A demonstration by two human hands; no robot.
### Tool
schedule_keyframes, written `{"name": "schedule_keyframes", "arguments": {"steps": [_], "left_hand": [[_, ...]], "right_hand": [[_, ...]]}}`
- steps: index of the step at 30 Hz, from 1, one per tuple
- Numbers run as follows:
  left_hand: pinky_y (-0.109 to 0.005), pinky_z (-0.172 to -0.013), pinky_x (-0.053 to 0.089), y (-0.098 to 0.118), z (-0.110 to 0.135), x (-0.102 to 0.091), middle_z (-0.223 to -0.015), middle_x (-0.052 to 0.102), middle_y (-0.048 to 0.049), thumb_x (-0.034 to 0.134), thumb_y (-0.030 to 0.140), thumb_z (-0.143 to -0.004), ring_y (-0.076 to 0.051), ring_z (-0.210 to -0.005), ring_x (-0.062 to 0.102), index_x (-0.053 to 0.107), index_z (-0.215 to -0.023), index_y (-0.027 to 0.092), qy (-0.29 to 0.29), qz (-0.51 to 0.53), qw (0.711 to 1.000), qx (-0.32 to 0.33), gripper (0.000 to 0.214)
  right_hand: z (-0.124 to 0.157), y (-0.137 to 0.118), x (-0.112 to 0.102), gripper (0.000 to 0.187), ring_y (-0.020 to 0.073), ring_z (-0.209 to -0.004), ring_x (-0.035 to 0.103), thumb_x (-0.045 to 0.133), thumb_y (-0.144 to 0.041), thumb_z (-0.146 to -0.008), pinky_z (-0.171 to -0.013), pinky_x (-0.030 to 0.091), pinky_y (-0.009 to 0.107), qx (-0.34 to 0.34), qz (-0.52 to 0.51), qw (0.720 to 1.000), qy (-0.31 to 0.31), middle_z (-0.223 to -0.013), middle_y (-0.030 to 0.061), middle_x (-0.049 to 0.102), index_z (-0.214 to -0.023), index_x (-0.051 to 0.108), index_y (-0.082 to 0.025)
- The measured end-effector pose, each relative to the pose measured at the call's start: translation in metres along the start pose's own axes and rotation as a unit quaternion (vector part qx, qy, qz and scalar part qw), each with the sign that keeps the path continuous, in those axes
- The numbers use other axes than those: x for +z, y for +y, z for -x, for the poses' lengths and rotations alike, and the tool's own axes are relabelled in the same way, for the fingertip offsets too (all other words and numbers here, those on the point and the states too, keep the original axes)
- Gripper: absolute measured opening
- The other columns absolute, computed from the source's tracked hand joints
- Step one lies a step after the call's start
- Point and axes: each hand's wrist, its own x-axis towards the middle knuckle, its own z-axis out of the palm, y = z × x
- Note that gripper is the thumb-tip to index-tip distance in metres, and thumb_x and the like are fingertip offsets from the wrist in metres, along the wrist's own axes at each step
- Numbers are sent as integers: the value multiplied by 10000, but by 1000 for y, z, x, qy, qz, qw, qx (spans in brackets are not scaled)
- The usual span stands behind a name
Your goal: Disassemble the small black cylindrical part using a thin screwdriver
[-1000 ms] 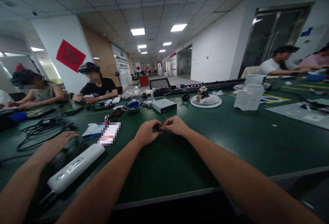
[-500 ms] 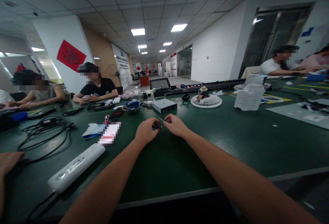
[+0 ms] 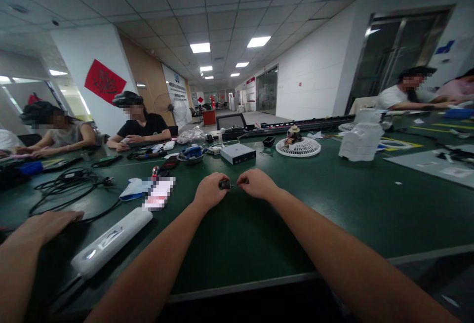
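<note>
**Black part held over green table**

A black part (image 3: 224,183) is pinched in the closed fingers of the left hand (image 3: 209,192), above the middle of the green table (image 3: 333,204). A thin pin (image 3: 235,183) sticking out of it is gripped by the closed right hand (image 3: 259,184). A white power strip (image 3: 111,243) lies near left, where another person's hand (image 3: 44,224) is laid flat beside black cables (image 3: 70,184). A grey box (image 3: 237,153) and a fan grille (image 3: 299,146) are seen farther back. The long room is lit by ceiling panels (image 3: 200,47).
</note>
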Motion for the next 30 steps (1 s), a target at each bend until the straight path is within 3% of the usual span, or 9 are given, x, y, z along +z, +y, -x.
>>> {"name": "schedule_keyframes", "arguments": {"steps": [6, 12, 15, 18, 20, 24, 27, 30], "left_hand": [[-316, -817, 491, 0, -2, -2, -978, 685, -39, 656, 120, -733, -209, -911, 634, 677, -952, 210, 4, 5, 1000, 23, 237], [-340, -838, 479, -6, -3, -2, -1010, 682, -49, 651, 130, -744, -227, -930, 629, 669, -967, 218, 5, -29, 1000, -5, 241], [-341, -836, 481, -9, -2, -1, -995, 682, -56, 659, 150, -749, -232, -920, 631, 663, -968, 216, 4, -41, 998, -40, 229], [-335, -824, 483, -11, -2, 1, -988, 689, -62, 682, 202, -755, -236, -918, 638, 657, -984, 211, -9, -38, 997, -69, 230], [-334, -812, 486, -10, -2, 3, -995, 695, -66, 689, 239, -764, -239, -918, 643, 650, -1010, 211, -21, -32, 996, -78, 251], [-340, -798, 488, -7, -2, 6, -1018, 702, -68, 666, 268, -796, -243, -921, 648, 642, -1040, 216, -34, -33, 997, -65, 251], [-338, -793, 488, -1, -2, 6, -1021, 706, -65, 639, 279, -827, -240, -911, 652, 642, -1048, 217, -42, -29, 998, -43, 230], [-335, -821, 483, 4, -1, 4, -1039, 703, -65, 635, 297, -840, -238, -931, 649, 640, -1083, 221, -49, -15, 999, -17, 255]], "right_hand": [[-1, 3, 3, 187, 179, -827, 669, 616, -206, -808, -729, 474, 248, 16, -49, 999, 10, -908, 29, 751, -927, 759, -229], [-2, 4, 6, 134, 219, -765, 659, 659, -299, -768, -630, 443, 278, 97, 21, 995, 13, -828, 68, 727, -836, 743, -221], [-2, 6, 6, 243, 233, -761, 656, 680, -440, -759, -623, 441, 289, 133, 22, 991, 14, -809, 89, 718, -816, 746, -213], [0, 6, 5, 351, 232, -734, 654, 747, -545, -659, -605, 442, 289, 139, 1, 990, -29, -785, 82, 717, -795, 746, -221], [0, 4, 5, 320, 220, -720, 651, 781, -501, -626, -595, 440, 279, 132, -3, 990, -44, -780, 71, 718, -778, 742, -222], [-2, -2, 5, 172, 189, -722, 645, 697, -339, -733, -610, 440, 254, 106, -45, 993, -8, -792, 58, 723, -818, 745, -197], [-4, -4, 7, 170, 169, -745, 639, 603, -249, -807, -646, 444, 241, 96, -118, 988, 38, -822, 49, 727, -873, 741, -174], [-5, -4, 10, 219, 138, -674, 618, 537, -216, -862, -633, 450, 237, 86, -190, 977, 37, -838, 30, 722, -965, 726, -176]]}}
